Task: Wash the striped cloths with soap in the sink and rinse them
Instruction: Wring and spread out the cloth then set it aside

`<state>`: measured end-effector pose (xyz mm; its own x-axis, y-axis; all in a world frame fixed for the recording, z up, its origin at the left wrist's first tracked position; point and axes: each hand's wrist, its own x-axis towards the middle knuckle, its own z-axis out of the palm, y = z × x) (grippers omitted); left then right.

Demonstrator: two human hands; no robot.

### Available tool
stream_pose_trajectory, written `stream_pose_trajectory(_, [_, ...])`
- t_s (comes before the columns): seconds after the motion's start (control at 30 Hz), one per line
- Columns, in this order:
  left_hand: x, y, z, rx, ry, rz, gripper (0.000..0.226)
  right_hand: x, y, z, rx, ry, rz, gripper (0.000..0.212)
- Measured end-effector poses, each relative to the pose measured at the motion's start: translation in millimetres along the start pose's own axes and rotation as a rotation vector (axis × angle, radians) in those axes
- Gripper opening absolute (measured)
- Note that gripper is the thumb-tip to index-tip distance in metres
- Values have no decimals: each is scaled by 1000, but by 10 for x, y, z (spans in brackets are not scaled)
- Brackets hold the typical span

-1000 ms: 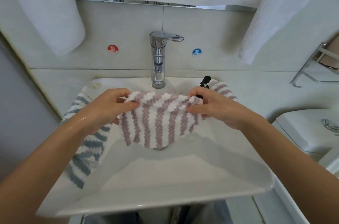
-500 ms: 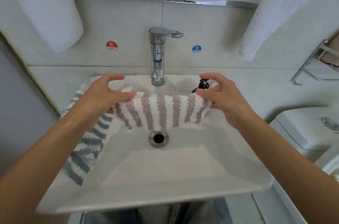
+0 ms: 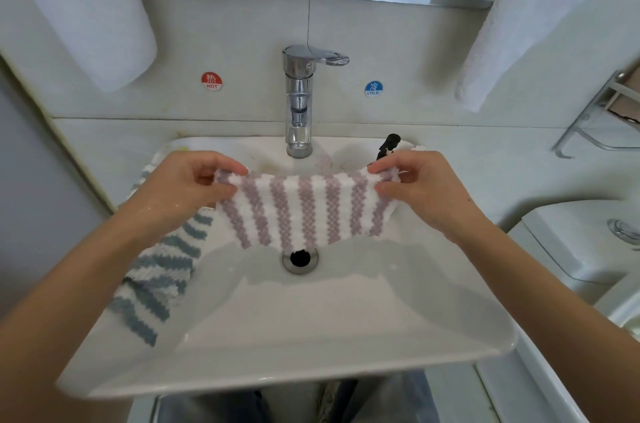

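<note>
Left hand (image 3: 188,185) pinches one top corner of the fluffy white cloth with mauve stripes (image 3: 301,211), thumb and curled fingers closed on the edge, and the right hand (image 3: 417,188) does the same on the opposite corner, so the cloth is stretched flat between the two hands and hangs down from them. Its long edge runs straight across from hand to hand, the stripes falling away below the knuckles, the lower hem dangling just above the round metal drain (image 3: 300,259) of the white ceramic sink (image 3: 311,363). Here is the relation that matters: the chrome mixer tap (image 3: 299,100) stands beyond the hands, its spout almost midway between them and just past the cloth's top edge, with no water visibly running. My read is that the cloth needs to go forward and under that spout, or one hand must let go to reach the lever, and the two look about equally near. A black pump head (image 3: 388,145) pokes up just beyond the right hand, so soap looks like the right hand's job. Below and outside the left hand, a second fluffy cloth with grey-blue stripes (image 3: 157,277) drapes over the sink's left rim, waiting.
</note>
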<state>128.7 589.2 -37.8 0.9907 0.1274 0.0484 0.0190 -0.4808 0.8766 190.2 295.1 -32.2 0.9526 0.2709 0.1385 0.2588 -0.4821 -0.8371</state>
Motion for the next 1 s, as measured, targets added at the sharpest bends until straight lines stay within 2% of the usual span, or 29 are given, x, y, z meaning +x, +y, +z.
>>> stream_pose_trajectory(0.23, [16, -45, 41, -21, 73, -11, 22, 13, 70, 1, 0, 44, 7, 14])
stream_pose_trajectory(0.4, [16, -25, 65, -178, 189, -35, 17, -17, 36, -19, 257, 75, 95, 18])
stream_pose_trajectory(0.53, [27, -21, 77, -199, 227, -13, 15, -24, 37, -16, 396, 143, 124, 20])
stream_pose_trajectory(0.67, [40, 6, 85, -160, 229, -11, 16, -15, 71, -4, 253, 176, 91, 20])
stream_pose_trajectory(0.77, [44, -9, 83, -94, 150, -41, 18, -7, 122, -3, 48, 148, 76, 20])
stream_pose_trajectory(0.87, [55, -38, 125, 94, 95, -52, 23, -16, 139, 34, -228, 155, 2, 21])
stream_pose_trajectory(0.97, [55, -36, 180, 281, 152, -17, 16, -14, 150, 79, -406, 138, -68, 7])
stream_pose_trajectory(1.0, [51, -27, 181, 319, 161, -1, 11, -12, 155, 89, -428, 122, -71, 7])
